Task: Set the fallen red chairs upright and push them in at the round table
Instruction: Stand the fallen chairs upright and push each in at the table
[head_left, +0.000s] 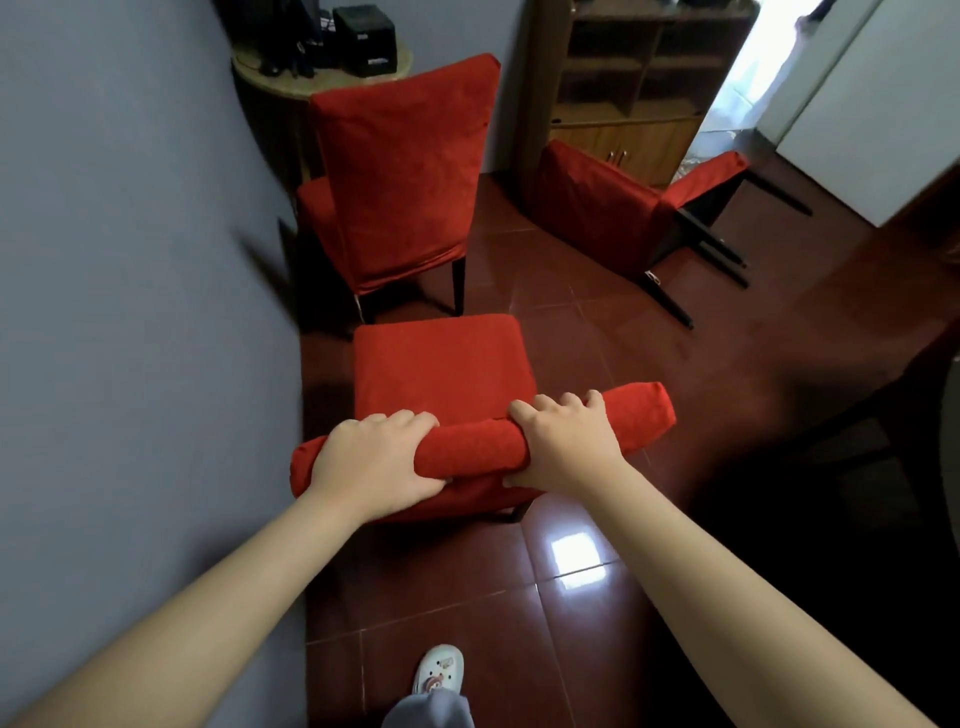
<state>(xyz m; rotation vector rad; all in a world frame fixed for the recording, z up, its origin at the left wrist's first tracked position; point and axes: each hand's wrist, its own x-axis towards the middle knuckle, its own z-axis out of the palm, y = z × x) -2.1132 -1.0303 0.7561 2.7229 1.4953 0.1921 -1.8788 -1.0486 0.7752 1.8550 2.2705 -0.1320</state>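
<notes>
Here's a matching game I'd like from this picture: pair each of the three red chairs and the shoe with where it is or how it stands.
Things:
1. nearest chair
2. far chair, before the small round table
3. third chair, by the wooden cabinet
4. white shoe

States:
A. lying on its side, legs pointing sideways
B. on the tiles at the bottom edge of the view
C. upright, backrest top gripped by the left hand and right hand
D. upright, untouched

Pairs: 1-C, 2-D, 3-A, 4-B
</notes>
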